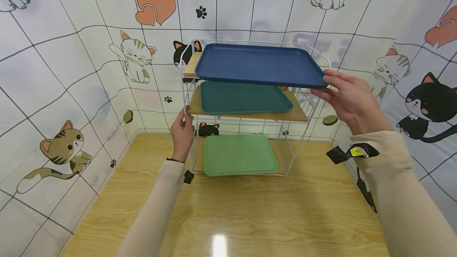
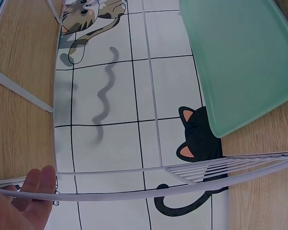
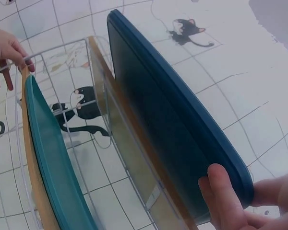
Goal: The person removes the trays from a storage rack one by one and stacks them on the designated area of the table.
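Observation:
A white wire rack with wooden shelves stands against the wall. A dark blue tray is at its top shelf, its right front corner out past the frame. My right hand pinches that corner, thumb and fingers on opposite faces. In the right wrist view a gap shows between the near part of the tray and the top shelf; whether the far end touches is unclear. My left hand grips the rack's left front post beside the middle shelf. There lies a teal tray.
On the bottom shelf sits a light green tray, its front edge at the rack's front. The rack stands at the back of a wood-grain table. White cat-print sheeting lines the back and both sides.

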A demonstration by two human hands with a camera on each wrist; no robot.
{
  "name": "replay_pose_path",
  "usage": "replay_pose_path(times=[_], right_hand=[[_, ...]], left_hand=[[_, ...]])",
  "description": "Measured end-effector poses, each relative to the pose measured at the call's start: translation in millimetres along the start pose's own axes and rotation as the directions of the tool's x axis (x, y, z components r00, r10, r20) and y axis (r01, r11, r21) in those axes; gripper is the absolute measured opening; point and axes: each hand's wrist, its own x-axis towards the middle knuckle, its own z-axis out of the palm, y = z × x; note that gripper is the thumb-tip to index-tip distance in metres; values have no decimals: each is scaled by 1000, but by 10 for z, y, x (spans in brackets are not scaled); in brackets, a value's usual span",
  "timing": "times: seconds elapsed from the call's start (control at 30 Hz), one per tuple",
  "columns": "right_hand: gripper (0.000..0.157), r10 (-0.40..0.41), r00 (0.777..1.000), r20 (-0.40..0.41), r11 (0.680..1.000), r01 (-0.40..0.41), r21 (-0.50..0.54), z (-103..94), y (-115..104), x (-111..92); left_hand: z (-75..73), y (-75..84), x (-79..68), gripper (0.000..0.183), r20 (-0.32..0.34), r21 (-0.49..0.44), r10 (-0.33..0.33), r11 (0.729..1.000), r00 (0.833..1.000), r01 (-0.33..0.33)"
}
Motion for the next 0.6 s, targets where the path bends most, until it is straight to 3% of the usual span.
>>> replay_pose_path(times=[0.17,0.3,0.37,0.53,0.6], right_hand=[[64,-18,1000,24,1000,18,10,-41,5,-134],[58,-44,999,30,999,44,-1,-44,24,-250],[47,-58,998,27,998,58,10,-46,43,-300],[29,-80,996,34,993,76,93,-100,119,-448],[30,-84,996,33,990,79,118,-124,154,-519]], left_hand=[[-2,0,5,39,4,-10,0,1000,1000,0],[-5,-13,11,39,1,-6,-3,1000,1000,3],[-6,-16,15,38,-2,0,-7,1000,1000,7],[1,4,12,39,2,7,-21,1000,1000,21],[3,17,7,39,6,9,-24,1000,1000,24]])
